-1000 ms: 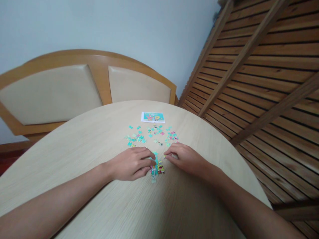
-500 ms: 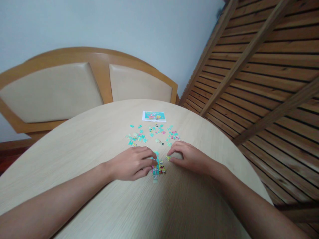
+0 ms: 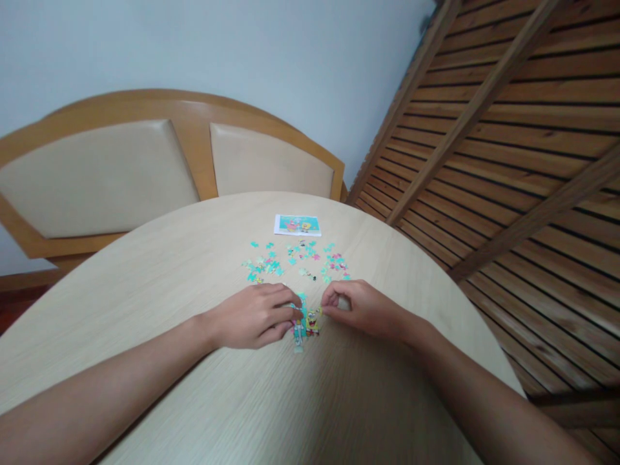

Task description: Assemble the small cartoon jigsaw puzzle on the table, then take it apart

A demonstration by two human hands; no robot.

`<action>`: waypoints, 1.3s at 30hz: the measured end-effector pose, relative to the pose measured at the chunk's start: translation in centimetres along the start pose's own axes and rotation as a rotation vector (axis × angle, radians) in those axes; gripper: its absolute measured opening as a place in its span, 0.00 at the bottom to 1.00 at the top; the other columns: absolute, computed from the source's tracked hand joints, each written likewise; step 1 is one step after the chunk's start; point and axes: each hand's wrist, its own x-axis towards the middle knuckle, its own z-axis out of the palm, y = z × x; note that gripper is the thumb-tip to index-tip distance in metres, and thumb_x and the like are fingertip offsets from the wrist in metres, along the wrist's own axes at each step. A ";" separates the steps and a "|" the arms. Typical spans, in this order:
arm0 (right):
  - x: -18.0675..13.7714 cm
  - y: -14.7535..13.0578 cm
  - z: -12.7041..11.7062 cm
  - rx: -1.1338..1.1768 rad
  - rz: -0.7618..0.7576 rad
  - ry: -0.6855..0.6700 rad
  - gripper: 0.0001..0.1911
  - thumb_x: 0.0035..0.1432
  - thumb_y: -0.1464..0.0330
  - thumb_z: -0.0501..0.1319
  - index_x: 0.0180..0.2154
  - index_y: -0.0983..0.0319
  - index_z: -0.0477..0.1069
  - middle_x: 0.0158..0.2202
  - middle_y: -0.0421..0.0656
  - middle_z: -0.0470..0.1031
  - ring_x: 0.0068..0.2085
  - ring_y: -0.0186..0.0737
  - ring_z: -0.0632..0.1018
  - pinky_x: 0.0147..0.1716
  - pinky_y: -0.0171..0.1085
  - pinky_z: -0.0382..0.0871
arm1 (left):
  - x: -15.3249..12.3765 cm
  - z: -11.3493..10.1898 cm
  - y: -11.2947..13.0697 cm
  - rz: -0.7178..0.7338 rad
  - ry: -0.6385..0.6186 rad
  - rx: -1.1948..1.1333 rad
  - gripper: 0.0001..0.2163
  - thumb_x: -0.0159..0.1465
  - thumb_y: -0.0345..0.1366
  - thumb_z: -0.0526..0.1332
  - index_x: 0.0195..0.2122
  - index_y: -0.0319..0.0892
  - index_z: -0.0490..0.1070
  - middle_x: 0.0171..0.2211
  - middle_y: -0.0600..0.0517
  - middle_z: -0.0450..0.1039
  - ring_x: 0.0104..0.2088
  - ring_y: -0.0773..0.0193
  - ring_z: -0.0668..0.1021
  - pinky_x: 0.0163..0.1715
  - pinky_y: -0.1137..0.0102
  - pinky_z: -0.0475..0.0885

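Head view: left fingers (image 3: 289,314) touch flat, interlocked puzzle (image 3: 299,330).

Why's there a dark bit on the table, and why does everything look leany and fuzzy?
Head view: a soft shadow darkens the near part of the table, between the arms; head view: the slatted wood leans, perhaps from a tilted, wide-angle camera; head view: the loose puzzle pieces look small and soft, their prints hard to read.

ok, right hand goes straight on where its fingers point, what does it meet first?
Right hand: likely the yellow section of the joined puzzle pieces first, with the left hand beyond. Height is unclear, so it might pass above.
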 end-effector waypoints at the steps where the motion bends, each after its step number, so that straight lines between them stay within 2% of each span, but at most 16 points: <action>1: 0.0 0.0 0.1 0.014 -0.010 0.004 0.04 0.61 0.69 0.63 0.37 0.62 0.76 0.34 0.41 0.80 0.36 0.37 0.78 0.38 0.34 0.70 | 0.0 0.0 0.0 0.001 0.001 0.000 0.11 0.71 0.32 0.52 0.48 0.41 0.72 0.47 0.44 0.75 0.47 0.55 0.77 0.48 0.60 0.74; 6: 0.0 0.0 0.5 0.018 -0.054 -0.005 0.04 0.61 0.68 0.64 0.37 0.61 0.78 0.35 0.41 0.81 0.36 0.36 0.79 0.39 0.34 0.70 | 0.0 0.0 0.0 0.002 -0.001 0.003 0.11 0.72 0.33 0.52 0.49 0.41 0.72 0.47 0.44 0.75 0.47 0.55 0.77 0.48 0.60 0.75; 27: 0.0 0.1 0.5 -0.065 -0.042 -0.013 0.04 0.60 0.69 0.66 0.37 0.61 0.80 0.35 0.42 0.82 0.37 0.39 0.80 0.39 0.36 0.70 | 0.1 -0.1 0.0 0.005 -0.001 0.006 0.11 0.71 0.32 0.52 0.50 0.41 0.71 0.48 0.44 0.75 0.47 0.54 0.77 0.48 0.60 0.74; 34: 0.1 0.4 0.6 -0.105 -0.103 -0.014 0.07 0.61 0.66 0.65 0.39 0.61 0.79 0.37 0.43 0.82 0.38 0.40 0.79 0.41 0.38 0.69 | 0.0 0.0 0.0 0.005 -0.001 0.011 0.11 0.71 0.33 0.52 0.50 0.42 0.71 0.48 0.44 0.75 0.47 0.55 0.77 0.48 0.60 0.74; 39: 0.1 0.3 0.5 -0.125 -0.137 -0.030 0.05 0.61 0.67 0.66 0.38 0.61 0.79 0.37 0.43 0.82 0.39 0.40 0.79 0.43 0.38 0.68 | 0.0 0.0 0.0 0.004 -0.010 0.009 0.11 0.72 0.33 0.51 0.49 0.41 0.71 0.47 0.44 0.75 0.47 0.55 0.77 0.48 0.60 0.74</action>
